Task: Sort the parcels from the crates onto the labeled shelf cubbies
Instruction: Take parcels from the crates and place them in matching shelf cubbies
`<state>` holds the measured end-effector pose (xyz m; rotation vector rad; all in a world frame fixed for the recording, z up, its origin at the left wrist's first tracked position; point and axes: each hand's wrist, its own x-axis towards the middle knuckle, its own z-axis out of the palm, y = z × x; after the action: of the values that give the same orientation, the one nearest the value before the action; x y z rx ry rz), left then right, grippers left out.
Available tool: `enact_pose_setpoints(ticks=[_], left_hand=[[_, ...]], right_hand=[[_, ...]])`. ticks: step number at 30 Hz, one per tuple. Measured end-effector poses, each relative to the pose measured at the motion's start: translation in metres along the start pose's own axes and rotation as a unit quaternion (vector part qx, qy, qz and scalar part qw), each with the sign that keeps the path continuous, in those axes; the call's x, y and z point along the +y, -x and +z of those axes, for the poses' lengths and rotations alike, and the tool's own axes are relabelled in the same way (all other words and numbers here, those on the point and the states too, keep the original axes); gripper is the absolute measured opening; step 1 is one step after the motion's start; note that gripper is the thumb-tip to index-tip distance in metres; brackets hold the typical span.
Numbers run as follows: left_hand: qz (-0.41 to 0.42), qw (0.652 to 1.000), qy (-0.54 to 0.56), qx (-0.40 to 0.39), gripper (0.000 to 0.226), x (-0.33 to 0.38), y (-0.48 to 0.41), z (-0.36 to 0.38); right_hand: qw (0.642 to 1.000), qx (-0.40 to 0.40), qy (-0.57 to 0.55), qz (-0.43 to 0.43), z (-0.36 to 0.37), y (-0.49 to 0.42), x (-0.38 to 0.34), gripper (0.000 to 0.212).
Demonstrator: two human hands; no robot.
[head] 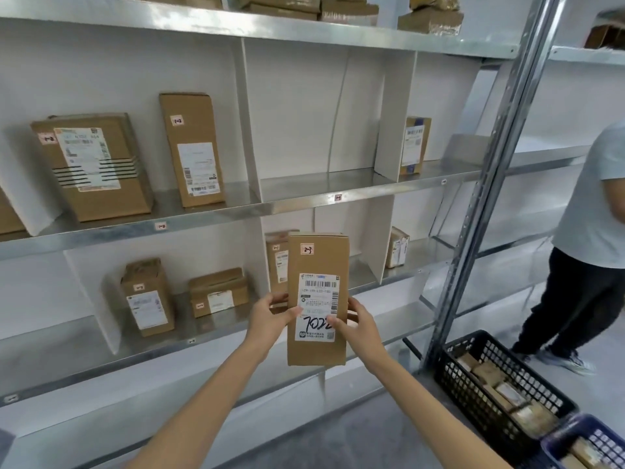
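Parcel (317,262), tagged 2-3: long axis upright, clamped low between our left hand (270,319) and right hand (360,330), equally near; cubby beyond shelf (135,358) front edge.

Tall brown parcel (317,262), tagged 2-3, is held upright before a lower shelf cubby (359,273).

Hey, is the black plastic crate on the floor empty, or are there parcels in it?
Not empty. The black plastic crate holds several brown cardboard parcels, which show through its open top; how many cannot be told.
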<state>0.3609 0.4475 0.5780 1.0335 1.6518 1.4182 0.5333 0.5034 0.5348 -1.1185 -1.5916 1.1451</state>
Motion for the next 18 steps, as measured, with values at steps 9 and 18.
enact_pose_setpoints(ticks=[9, 18], left_hand=[[0.004, 1.0, -0.028, 0.004, 0.044, 0.0, -0.061, 0.163], [-0.064, 0.997, -0.014, -0.041, 0.064, -0.009, -0.113, 0.229]], right_hand=[[0.998, -0.019, 0.062, 0.019, -0.135, -0.092, 0.049, 0.056], [0.993, -0.098, 0.053, 0.046, -0.173, -0.166, 0.066, 0.053]])
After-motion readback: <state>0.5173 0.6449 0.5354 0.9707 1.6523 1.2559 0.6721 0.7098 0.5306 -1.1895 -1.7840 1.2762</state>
